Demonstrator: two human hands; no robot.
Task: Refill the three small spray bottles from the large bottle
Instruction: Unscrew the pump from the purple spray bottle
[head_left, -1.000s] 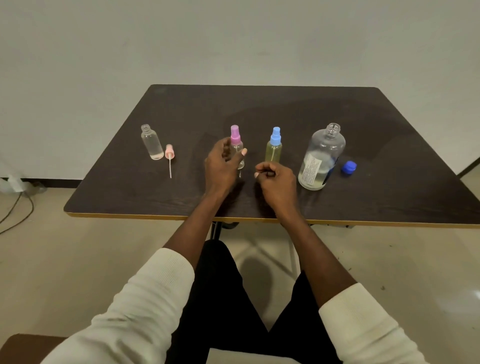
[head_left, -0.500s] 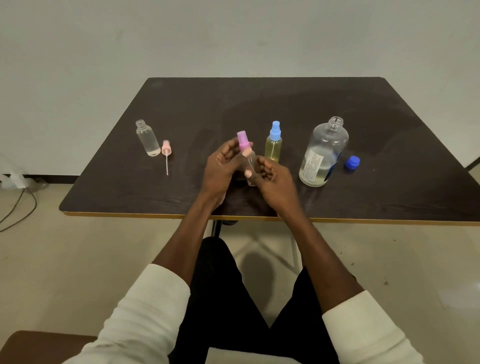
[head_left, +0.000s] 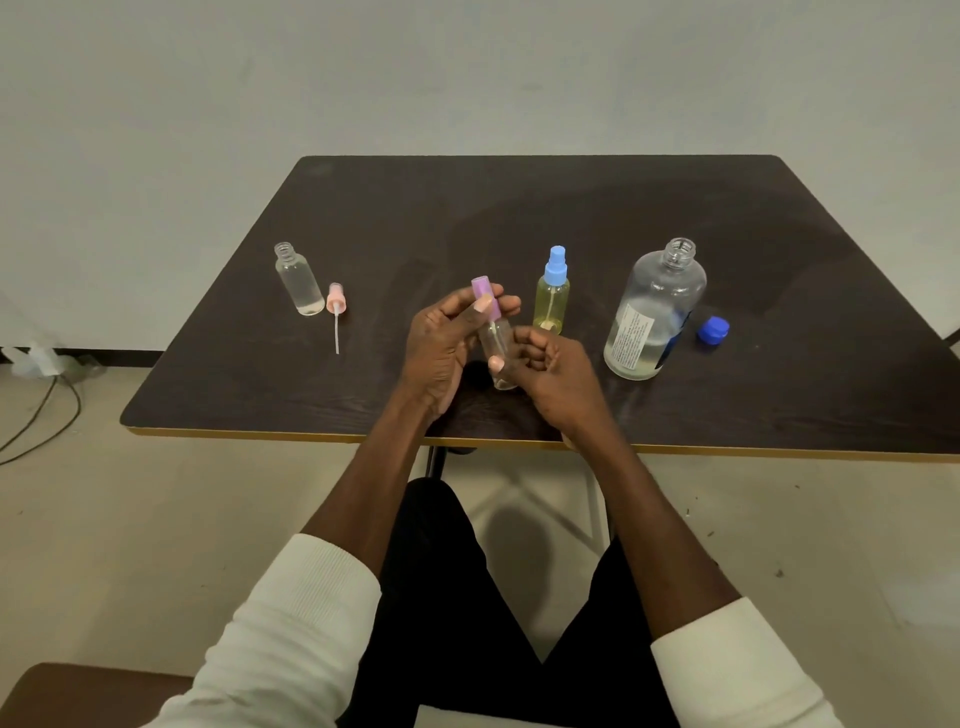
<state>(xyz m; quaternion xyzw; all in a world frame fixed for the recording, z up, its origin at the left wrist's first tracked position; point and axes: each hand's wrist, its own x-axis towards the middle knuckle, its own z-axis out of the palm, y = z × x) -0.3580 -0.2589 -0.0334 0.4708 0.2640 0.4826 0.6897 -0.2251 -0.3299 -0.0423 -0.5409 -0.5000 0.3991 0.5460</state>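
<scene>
Head view, L to R. A dark table (head_left: 571, 218) w/ a yellowish front edge is seen against a pale wall. At the far left of the row an uncapped small clear bottle (head_left: 298, 280) is stood upright, w/ only a little liquid visible at its base. Just beside it, to its right, a pink spray head (head_left: 335, 301) is laid on the tabletop, its thin dip tube pointed toward the near edge; whether head and bottle touch can't be told.

Near the table's middle, above the surface, the purple-capped spray bottle (head_left: 493, 332) is held between both hands, tilted w/ its cap away from the person and leaning left. The left hand (head_left: 441, 348) is curled round the purple cap, thumb pressed on its near side, fingers wrapped behind. The right hand (head_left: 550, 374) is curled round the bottle's clear lower body, thumb across the front; the base is seen below the thumb. The body looks near empty.

Just right of the hands, behind the right hand's fingers, a blue-capped spray bottle (head_left: 553, 296) is stood upright, filled w/ yellowish liquid approx. to the shoulder. Further right the large bottle (head_left: 654, 312) is stood open, labelled, w/ liquid in roughly its lower third. Its blue cap (head_left: 712, 329) is laid just beside it on the right.

White sleeves and dark trousers are seen at the bottom.
</scene>
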